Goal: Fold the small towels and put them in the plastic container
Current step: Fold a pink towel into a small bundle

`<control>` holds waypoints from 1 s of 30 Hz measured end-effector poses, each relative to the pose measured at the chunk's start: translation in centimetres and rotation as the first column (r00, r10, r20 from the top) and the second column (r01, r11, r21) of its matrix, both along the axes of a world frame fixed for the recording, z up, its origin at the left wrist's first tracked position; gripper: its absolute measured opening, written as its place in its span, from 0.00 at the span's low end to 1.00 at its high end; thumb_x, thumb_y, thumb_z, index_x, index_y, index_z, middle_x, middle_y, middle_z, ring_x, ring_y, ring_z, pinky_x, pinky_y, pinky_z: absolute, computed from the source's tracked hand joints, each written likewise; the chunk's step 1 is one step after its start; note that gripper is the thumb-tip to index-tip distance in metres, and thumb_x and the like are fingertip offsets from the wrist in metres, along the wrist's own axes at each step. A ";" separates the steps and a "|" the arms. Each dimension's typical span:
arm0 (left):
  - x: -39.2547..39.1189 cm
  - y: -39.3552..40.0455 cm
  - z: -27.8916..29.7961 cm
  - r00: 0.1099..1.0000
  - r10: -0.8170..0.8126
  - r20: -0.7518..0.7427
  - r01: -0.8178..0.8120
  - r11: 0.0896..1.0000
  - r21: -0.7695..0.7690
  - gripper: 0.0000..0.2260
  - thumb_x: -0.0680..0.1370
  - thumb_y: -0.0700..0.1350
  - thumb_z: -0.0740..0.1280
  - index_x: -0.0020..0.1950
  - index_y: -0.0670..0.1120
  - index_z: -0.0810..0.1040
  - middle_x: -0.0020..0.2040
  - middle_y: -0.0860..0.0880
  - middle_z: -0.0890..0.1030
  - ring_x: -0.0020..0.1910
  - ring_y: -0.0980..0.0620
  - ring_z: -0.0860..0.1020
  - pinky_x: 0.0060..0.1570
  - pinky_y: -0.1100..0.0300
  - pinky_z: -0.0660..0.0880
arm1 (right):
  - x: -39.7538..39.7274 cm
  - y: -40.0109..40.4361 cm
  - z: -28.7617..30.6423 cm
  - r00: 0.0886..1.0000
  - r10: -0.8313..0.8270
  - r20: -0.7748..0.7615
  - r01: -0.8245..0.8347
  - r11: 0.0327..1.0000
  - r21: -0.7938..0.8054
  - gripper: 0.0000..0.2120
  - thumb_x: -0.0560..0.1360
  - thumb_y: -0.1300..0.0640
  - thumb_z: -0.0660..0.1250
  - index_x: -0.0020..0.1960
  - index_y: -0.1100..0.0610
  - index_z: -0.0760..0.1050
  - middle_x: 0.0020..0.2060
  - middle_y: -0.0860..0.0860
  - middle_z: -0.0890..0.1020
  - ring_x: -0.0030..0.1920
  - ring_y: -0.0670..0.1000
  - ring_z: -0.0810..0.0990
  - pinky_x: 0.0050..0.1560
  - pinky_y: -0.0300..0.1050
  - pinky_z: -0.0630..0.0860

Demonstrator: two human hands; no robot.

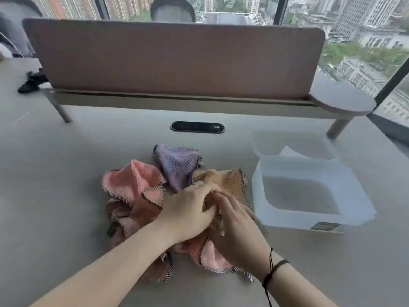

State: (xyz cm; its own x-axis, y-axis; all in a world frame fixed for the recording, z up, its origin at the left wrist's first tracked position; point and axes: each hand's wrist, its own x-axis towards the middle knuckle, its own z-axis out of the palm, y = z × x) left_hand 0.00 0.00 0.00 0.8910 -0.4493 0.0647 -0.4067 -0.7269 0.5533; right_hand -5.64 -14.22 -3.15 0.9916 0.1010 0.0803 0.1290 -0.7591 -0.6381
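The bench (66, 173) is spreading wide under everything, and at three o'clock the plastic container (309, 196) is sitting open and holding nothing, its lid (294, 142) lying just behind it. At the centre the towels are bunching in a loose heap: the pink towel (132, 185) at nine o'clock, the purple towel (177, 162) at twelve, the orange towel (230, 180) nearest the container. Both hands are meeting on that orange one, the left hand (188, 211) lying over the right hand (239, 229), fingers curling into the cloth and gripping it. None of the towels is looking folded yet. The risk, I'd judge, is the tangle: lifting the orange towel could be dragging a neighbour along or flicking an edge into the light container and nudging it. There is a small label (324, 226) showing on the container's near wall, too blurred for reading.
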 end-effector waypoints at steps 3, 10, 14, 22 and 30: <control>-0.9 -0.2 -3.9 0.995 -0.022 0.100 0.026 0.999 -0.040 0.17 0.74 0.56 0.63 0.62 0.62 0.71 0.57 0.59 0.79 0.57 0.56 0.79 0.56 0.53 0.77 | -0.7 -0.3 -3.3 0.993 0.014 0.117 -0.013 1.000 -0.015 0.27 0.70 0.52 0.63 0.70 0.53 0.69 0.67 0.49 0.74 0.69 0.48 0.70 0.70 0.33 0.60; -2.9 0.8 -6.3 0.956 -0.123 0.268 0.179 0.964 -0.195 0.14 0.74 0.55 0.70 0.59 0.58 0.77 0.48 0.58 0.82 0.45 0.62 0.80 0.46 0.62 0.78 | -1.7 -1.8 -5.2 0.943 0.033 0.332 0.019 0.988 -0.153 0.21 0.70 0.48 0.65 0.62 0.48 0.77 0.58 0.48 0.78 0.59 0.55 0.77 0.60 0.51 0.74; -3.5 2.0 -5.5 0.961 -0.152 0.231 0.206 0.951 -0.230 0.14 0.73 0.51 0.76 0.56 0.53 0.81 0.45 0.54 0.83 0.41 0.57 0.82 0.41 0.61 0.80 | -2.6 -3.6 -5.5 0.943 -0.013 0.333 0.041 0.996 -0.079 0.13 0.72 0.46 0.71 0.54 0.49 0.78 0.58 0.47 0.78 0.60 0.50 0.76 0.59 0.44 0.72; -3.5 2.5 -6.4 0.985 -0.108 0.135 0.122 0.987 -0.102 0.06 0.73 0.44 0.73 0.48 0.52 0.85 0.36 0.55 0.84 0.32 0.61 0.78 0.37 0.65 0.75 | -3.5 -4.5 -3.7 0.925 -0.048 0.378 0.017 0.996 0.085 0.19 0.66 0.35 0.70 0.37 0.51 0.76 0.34 0.44 0.77 0.37 0.43 0.75 0.38 0.36 0.69; -4.0 2.1 -5.7 0.997 -0.034 0.069 0.055 0.947 -0.316 0.07 0.77 0.37 0.66 0.42 0.47 0.78 0.24 0.57 0.73 0.23 0.59 0.67 0.27 0.70 0.63 | -4.5 -4.3 -4.7 0.955 0.167 0.246 -0.136 0.981 -0.136 0.16 0.67 0.45 0.74 0.54 0.42 0.78 0.47 0.41 0.77 0.48 0.43 0.77 0.51 0.45 0.76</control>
State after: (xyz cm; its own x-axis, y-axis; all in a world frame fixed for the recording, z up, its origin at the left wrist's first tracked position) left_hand -3.95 2.09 -5.65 0.8603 -0.4356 0.2650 -0.4755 -0.4981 0.7251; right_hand -10.15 -18.53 -7.87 0.9120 0.2722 0.3068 0.3948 -0.7851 -0.4771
